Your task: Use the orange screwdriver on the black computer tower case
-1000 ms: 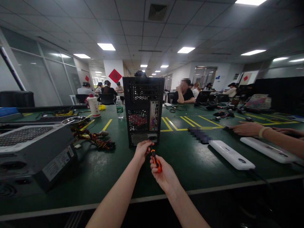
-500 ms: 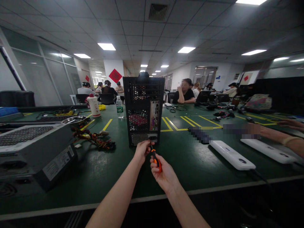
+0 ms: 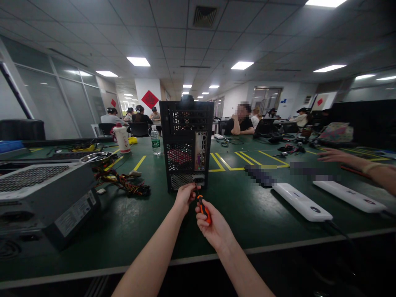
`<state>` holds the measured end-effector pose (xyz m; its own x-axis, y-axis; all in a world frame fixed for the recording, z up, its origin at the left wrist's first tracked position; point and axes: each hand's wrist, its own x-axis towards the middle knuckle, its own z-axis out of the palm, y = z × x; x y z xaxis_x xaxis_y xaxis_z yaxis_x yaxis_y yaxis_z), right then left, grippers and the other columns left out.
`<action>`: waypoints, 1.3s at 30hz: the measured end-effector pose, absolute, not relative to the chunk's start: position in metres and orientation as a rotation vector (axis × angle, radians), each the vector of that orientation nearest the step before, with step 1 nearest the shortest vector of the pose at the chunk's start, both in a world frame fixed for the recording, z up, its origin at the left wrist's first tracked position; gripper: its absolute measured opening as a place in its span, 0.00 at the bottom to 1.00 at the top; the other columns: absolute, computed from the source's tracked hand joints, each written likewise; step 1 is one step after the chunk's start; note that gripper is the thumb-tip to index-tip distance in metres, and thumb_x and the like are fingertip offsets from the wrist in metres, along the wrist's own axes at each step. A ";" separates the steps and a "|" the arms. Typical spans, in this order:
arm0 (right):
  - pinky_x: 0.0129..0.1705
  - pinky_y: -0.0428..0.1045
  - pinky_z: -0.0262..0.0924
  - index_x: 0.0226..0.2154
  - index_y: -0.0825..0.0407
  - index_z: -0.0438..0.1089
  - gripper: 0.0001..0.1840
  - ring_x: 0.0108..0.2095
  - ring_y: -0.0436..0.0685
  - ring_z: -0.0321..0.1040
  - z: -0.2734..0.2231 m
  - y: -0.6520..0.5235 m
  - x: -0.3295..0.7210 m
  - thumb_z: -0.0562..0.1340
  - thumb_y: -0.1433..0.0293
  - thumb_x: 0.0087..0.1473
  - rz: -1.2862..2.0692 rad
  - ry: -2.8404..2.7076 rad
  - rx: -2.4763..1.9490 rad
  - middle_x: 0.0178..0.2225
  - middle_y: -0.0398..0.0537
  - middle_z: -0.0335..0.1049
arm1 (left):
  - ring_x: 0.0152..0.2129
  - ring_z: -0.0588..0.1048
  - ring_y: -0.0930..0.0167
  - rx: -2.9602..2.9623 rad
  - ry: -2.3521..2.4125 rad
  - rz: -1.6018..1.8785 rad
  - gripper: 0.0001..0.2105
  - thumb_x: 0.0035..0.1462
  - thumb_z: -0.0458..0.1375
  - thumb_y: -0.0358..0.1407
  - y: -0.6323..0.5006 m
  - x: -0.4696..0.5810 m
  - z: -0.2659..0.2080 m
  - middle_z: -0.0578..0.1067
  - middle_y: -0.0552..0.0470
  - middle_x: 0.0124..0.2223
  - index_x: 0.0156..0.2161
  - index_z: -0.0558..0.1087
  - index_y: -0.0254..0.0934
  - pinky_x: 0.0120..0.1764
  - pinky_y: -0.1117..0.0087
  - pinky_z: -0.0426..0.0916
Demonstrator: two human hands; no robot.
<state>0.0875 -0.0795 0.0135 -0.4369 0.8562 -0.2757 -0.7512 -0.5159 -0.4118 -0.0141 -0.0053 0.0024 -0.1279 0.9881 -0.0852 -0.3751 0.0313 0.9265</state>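
A black computer case point(image 3: 188, 138) stands upright on the green table, its rear panel facing me. My right hand point(image 3: 215, 227) is closed around the orange-and-black handle of a screwdriver point(image 3: 204, 210). The screwdriver's thin shaft points up and away to the lower part of the rear panel, by the power supply point(image 3: 182, 181). My left hand point(image 3: 185, 197) is closed, its fingertips pinching around the shaft near the tip, close to the panel. The fingers hide the tip, and I cannot see whether a screw is there.
Metal power supply units point(image 3: 46, 202) with bundled cables point(image 3: 133, 185) lie on the left. Behind are a water bottle point(image 3: 155, 140), a white cup point(image 3: 122, 138) and a metal bowl point(image 3: 96, 156). White power banks point(image 3: 301, 201) lie on the right, near another person's hand point(image 3: 343, 156).
Both my hands and the screwdriver stay almost in place. At the right, the other person's hand has lifted and drawn back from the dark blurred object beside the white devices.
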 end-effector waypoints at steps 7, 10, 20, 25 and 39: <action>0.10 0.34 0.43 0.29 0.61 0.61 0.11 0.14 0.39 0.51 0.014 -0.077 0.088 0.49 0.70 0.54 2.087 -0.260 -0.552 0.20 0.42 0.57 | 0.11 0.58 0.84 0.805 1.036 1.415 0.11 0.40 0.56 0.34 -0.003 -0.015 0.001 0.73 0.45 0.31 0.31 0.70 0.28 0.13 0.79 0.45; 0.10 0.34 0.43 0.30 0.61 0.62 0.12 0.14 0.39 0.52 0.014 -0.080 0.089 0.47 0.70 0.54 2.114 -0.288 -0.554 0.20 0.43 0.58 | 0.10 0.58 0.84 0.784 1.045 1.411 0.11 0.40 0.55 0.33 -0.004 -0.015 0.002 0.73 0.46 0.29 0.31 0.70 0.27 0.13 0.79 0.45; 0.10 0.35 0.44 0.31 0.61 0.62 0.10 0.14 0.40 0.52 0.009 -0.079 0.113 0.48 0.72 0.53 2.010 -0.311 -0.529 0.20 0.43 0.58 | 0.11 0.58 0.83 0.781 1.049 1.407 0.11 0.41 0.56 0.33 -0.006 -0.014 0.005 0.73 0.45 0.31 0.33 0.69 0.29 0.14 0.79 0.46; 0.10 0.34 0.44 0.31 0.60 0.62 0.10 0.14 0.40 0.52 0.008 -0.076 0.115 0.48 0.72 0.53 2.021 -0.330 -0.537 0.20 0.42 0.58 | 0.11 0.58 0.83 0.781 1.050 1.411 0.11 0.41 0.55 0.32 -0.006 -0.014 0.005 0.73 0.45 0.30 0.33 0.69 0.29 0.14 0.79 0.47; 0.09 0.34 0.44 0.30 0.60 0.61 0.10 0.14 0.40 0.53 0.008 -0.072 0.115 0.48 0.72 0.53 2.048 -0.340 -0.543 0.20 0.43 0.58 | 0.12 0.58 0.83 0.792 1.026 1.419 0.12 0.41 0.55 0.32 -0.004 -0.015 0.001 0.73 0.44 0.31 0.34 0.69 0.28 0.14 0.79 0.46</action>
